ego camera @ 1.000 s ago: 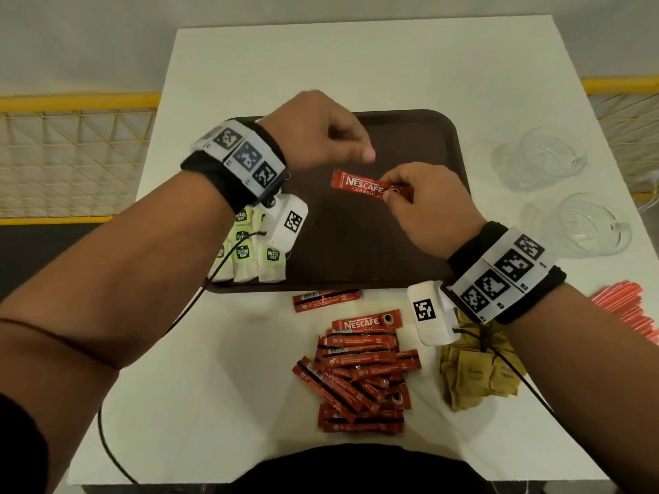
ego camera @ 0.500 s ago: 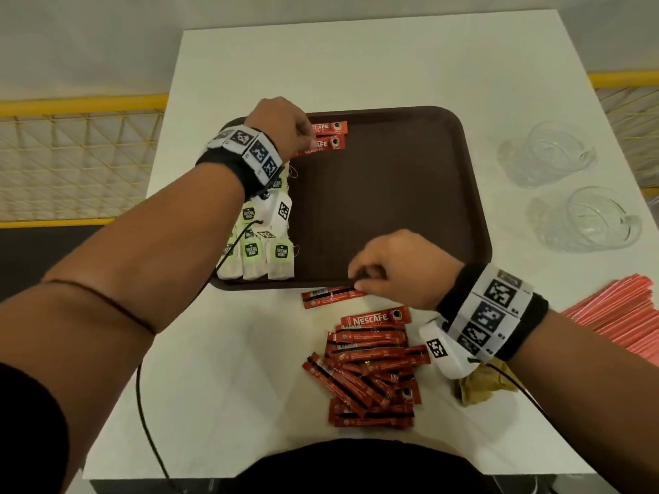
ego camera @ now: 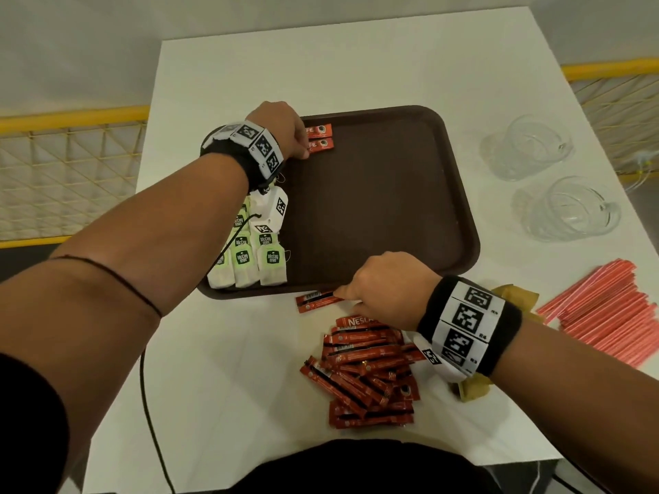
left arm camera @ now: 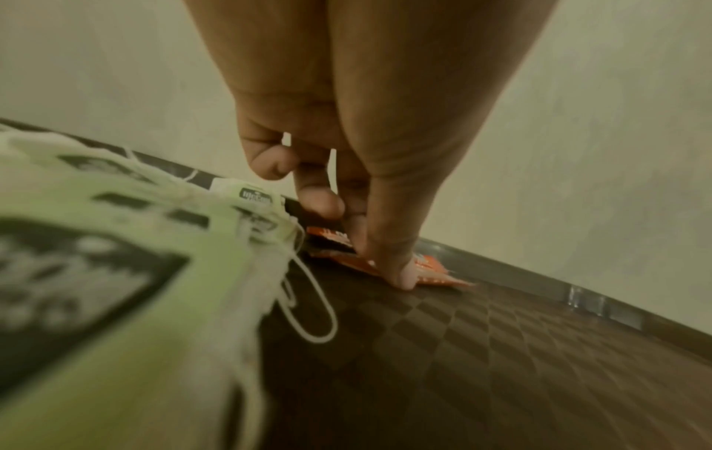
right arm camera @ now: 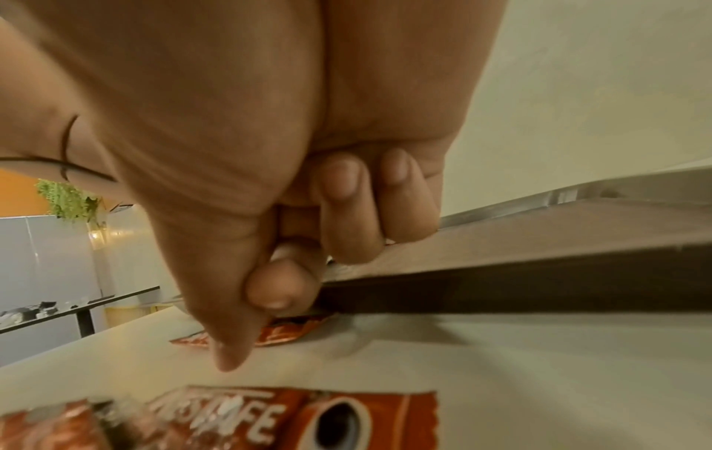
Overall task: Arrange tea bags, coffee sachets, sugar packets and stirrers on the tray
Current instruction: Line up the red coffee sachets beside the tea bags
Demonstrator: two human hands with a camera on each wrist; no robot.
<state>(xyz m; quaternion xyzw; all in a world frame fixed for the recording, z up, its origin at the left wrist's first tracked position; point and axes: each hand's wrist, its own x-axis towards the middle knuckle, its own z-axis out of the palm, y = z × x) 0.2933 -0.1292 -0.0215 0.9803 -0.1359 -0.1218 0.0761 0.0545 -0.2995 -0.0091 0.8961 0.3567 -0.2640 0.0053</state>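
Observation:
A brown tray (ego camera: 374,208) lies mid-table with green-tagged tea bags (ego camera: 249,258) along its left side. Two red coffee sachets (ego camera: 322,137) lie side by side in its far left corner. My left hand (ego camera: 305,144) rests its thumb and fingertips on them, and in the left wrist view the thumb (left arm camera: 400,274) presses the nearer sachet (left arm camera: 427,268) flat. On the table against the tray's near rim lies a single coffee sachet (ego camera: 315,300). My right hand (ego camera: 347,297) pinches its end, thumb and curled index finger on the sachet (right arm camera: 285,332).
Near the table's front edge sits a pile of red coffee sachets (ego camera: 367,369). Brown sugar packets (ego camera: 513,297) lie partly hidden under my right wrist. Red stirrers (ego camera: 606,308) are heaped at the right. Two glass cups (ego camera: 567,208) stand right of the tray.
A second ago both hands were at one sachet over the tray. The left hand carried it to the far left corner; the right hand dropped to the lone sachet on the table.

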